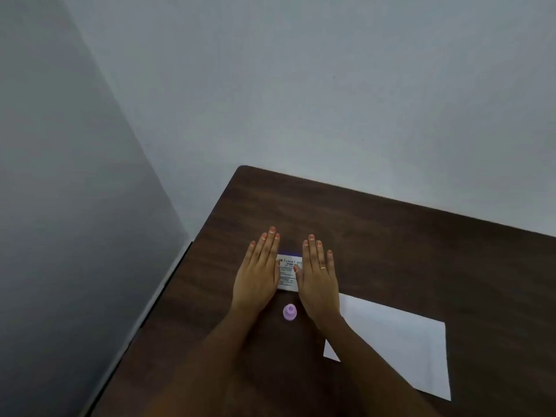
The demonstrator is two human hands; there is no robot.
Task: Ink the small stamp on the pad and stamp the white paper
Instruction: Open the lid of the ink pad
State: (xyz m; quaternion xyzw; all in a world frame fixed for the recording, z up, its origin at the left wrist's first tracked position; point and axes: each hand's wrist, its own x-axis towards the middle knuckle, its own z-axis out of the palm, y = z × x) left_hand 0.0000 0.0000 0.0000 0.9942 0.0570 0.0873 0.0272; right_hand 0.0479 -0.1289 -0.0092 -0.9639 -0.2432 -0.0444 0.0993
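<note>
A small lilac stamp [290, 312] stands upright on the dark wooden table [406, 251], between my two wrists. Just beyond it lies the stamp pad [288, 272], a closed case with a white printed label and a blue far edge. My left hand [259, 272] lies flat, palm down, on the pad's left side. My right hand [318, 273], with a ring on one finger, lies flat on the pad's right side and hides that edge. Both hands hold nothing. A white sheet of paper [400, 341] lies to the right, partly under my right forearm.
The table stands in a corner, with grey walls to the left and behind. Its left edge runs close to the left wall, with a narrow gap. Bare wood stretches to the right of the pad and beyond the paper.
</note>
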